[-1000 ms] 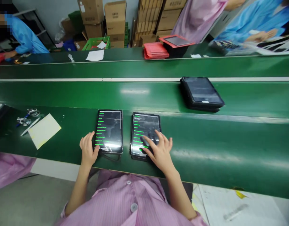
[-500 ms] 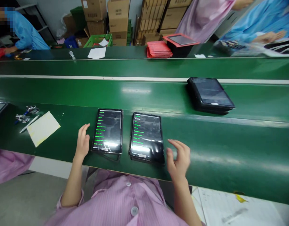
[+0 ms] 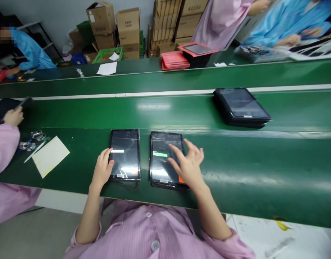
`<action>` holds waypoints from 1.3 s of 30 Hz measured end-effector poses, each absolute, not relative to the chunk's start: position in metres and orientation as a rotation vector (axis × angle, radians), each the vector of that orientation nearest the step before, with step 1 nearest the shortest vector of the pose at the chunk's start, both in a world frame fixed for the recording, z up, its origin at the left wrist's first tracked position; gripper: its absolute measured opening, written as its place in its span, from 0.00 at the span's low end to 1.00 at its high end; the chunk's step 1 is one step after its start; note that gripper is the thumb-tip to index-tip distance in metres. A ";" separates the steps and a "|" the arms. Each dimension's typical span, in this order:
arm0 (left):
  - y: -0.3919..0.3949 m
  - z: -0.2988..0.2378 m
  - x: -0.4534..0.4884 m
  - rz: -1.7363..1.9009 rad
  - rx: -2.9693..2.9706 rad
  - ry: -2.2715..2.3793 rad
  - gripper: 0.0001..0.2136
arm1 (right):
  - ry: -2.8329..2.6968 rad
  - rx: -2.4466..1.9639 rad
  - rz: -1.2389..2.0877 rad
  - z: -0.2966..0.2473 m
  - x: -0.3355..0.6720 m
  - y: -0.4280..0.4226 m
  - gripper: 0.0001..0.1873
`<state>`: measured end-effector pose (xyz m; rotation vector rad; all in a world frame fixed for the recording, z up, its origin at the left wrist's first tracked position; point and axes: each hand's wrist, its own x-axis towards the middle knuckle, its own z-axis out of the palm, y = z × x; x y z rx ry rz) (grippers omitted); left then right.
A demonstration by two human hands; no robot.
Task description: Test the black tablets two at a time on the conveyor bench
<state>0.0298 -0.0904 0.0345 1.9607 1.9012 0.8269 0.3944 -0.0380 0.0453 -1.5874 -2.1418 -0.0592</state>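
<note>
By the near edge of the worktop [image 3: 235, 169], the left tablet [image 3: 127, 162] and right tablet [image 3: 158, 167] lie side by side, apart; the left screen bears a white bar [image 3: 117, 151], the right a green bar [image 3: 160, 154]. My left hand [image 3: 102, 167], fingers and thumb apart and clamped on nothing, overlaps the left tablet's outer edge. My right hand [image 3: 191, 167], fingers spread, likewise grips nothing, over the right tablet; contact with its glass I cannot tell from here. Farther from that edge sits a tablet stack [image 3: 242, 104]

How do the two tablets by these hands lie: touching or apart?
Apart. The head view shows a strip of green tabletop separating the left tablet from the right tablet.
</note>
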 end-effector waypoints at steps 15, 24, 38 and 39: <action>-0.056 0.077 0.011 0.747 2.167 1.857 0.39 | -1.643 -1.359 0.293 0.009 0.431 0.059 0.27; 0.055 0.062 0.072 0.394 2.612 1.319 0.44 | -1.663 -1.453 0.474 -0.026 0.432 0.064 0.36; 0.040 0.067 0.087 0.073 2.793 1.339 0.37 | -1.629 -1.472 0.503 -0.021 0.427 0.068 0.33; 0.039 0.069 0.088 0.062 2.788 1.288 0.38 | -1.620 -1.459 0.505 -0.022 0.429 0.067 0.33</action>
